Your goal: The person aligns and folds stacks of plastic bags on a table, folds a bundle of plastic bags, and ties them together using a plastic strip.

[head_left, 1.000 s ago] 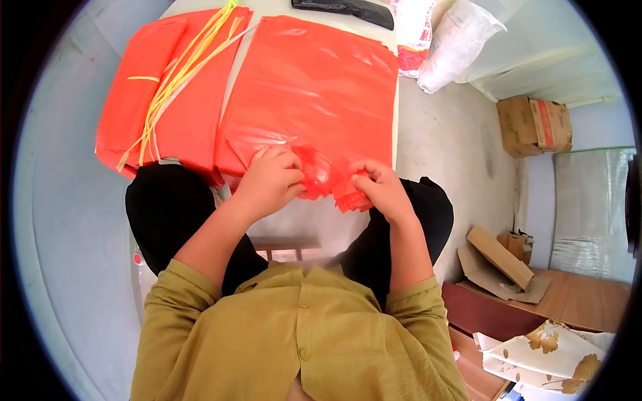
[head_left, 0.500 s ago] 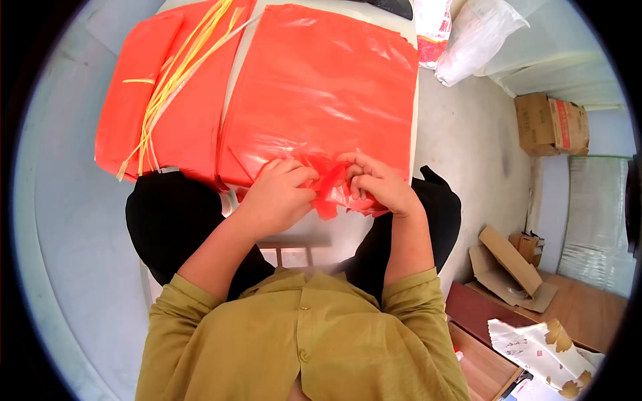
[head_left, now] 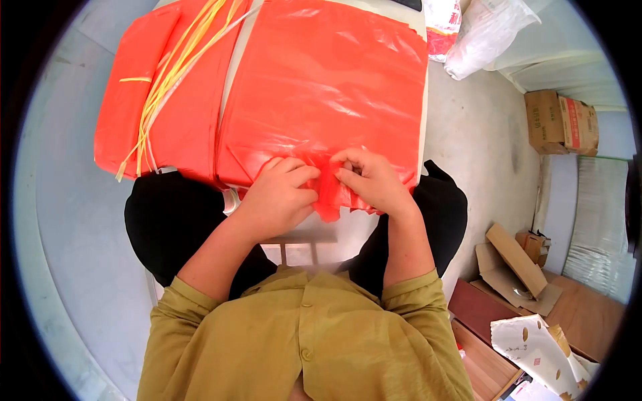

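A stack of thin, shiny red plastic bags [head_left: 328, 80] lies flat on the table in front of me. At its near edge the plastic is gathered into a crumpled strip between my hands. My left hand [head_left: 286, 190] is closed on the left side of this bunched plastic, its fingers curled over it. Opposite it, my right hand [head_left: 371, 177] pinches the plastic between thumb and fingers. Left of the stack lies another folded red pile [head_left: 194, 107], with a bundle of yellow ties [head_left: 160, 100] across it.
My knees are under the table's near edge. On the right floor stand white sacks [head_left: 491, 33] and a cardboard box [head_left: 558, 123]. An opened carton [head_left: 515, 267] and a patterned white wrapper [head_left: 538, 351] lie on wooden furniture at lower right.
My right hand's fingers have closed from a looser curl into a pinch on the red plastic. My left hand stays nearly in place. The view has shifted slightly.
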The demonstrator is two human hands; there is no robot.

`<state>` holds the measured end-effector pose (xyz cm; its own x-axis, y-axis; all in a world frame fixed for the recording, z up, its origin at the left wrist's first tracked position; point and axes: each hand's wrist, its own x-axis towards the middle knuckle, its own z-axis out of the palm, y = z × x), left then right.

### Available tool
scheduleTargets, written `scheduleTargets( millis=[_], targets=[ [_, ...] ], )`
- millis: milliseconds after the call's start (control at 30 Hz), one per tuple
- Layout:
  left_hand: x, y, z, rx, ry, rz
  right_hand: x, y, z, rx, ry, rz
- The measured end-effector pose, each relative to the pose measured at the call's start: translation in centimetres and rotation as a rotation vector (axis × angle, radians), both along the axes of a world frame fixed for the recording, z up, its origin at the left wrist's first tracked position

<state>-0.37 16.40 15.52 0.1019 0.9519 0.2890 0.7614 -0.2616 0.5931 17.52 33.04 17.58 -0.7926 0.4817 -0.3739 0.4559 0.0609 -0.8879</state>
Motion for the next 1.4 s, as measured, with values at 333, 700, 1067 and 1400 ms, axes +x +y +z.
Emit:
scheduleTargets(
  millis=[333, 700, 1067, 1400],
  targets=[
    [0.0, -0.2, -0.2, -0.014, -0.008, 0.022, -0.5, -0.7, 0.0, 0.17, 0.012, 0.041],
    [0.1, -0.1, 0.4, -0.088, -0.079, 0.037, -1.6, -1.6, -1.0, 0.396, -0.069, -0.056],
    [0.3, -0.2, 0.2, 0.043, 0.055, -0.019, -2.4, -2.4, -1.5, 0.53, -0.104, -0.132],
    [0.1, -0.1, 0.2, -0.023, -0.045, -0.018, -1.7, -2.3, -1.1, 0.678, -0.041, 0.028]
  ],
)
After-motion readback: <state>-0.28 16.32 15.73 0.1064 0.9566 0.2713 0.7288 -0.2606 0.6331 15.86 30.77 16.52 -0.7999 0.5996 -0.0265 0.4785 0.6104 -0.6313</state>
